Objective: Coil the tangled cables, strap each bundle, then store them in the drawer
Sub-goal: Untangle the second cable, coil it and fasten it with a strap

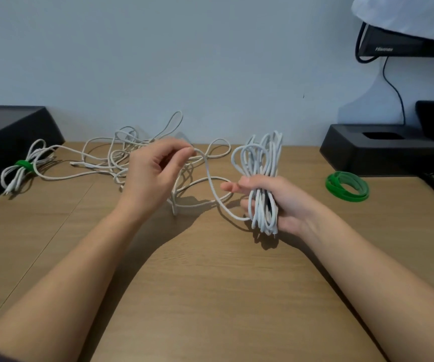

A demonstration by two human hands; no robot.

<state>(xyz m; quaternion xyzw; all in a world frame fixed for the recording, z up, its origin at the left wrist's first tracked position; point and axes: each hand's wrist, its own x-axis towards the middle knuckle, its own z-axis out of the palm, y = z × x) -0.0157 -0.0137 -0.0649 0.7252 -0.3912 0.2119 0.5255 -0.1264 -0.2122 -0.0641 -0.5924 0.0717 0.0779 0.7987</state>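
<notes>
Our right hand clasps the cable coil upright; our left hand fingers pinch its loose strand just leftward, seemingly fed from the tangle beyond.

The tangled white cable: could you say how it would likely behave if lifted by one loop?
Probably floppy: the tangled cable sags in loose curves. Crossing strands would likely drag along. Seems light: the left hand pinches a strand.

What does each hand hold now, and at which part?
The right hand grips the coiled white cable around its lower middle. The left hand pinches the loose strand that runs from that coil, between thumb and fingertips.
</notes>
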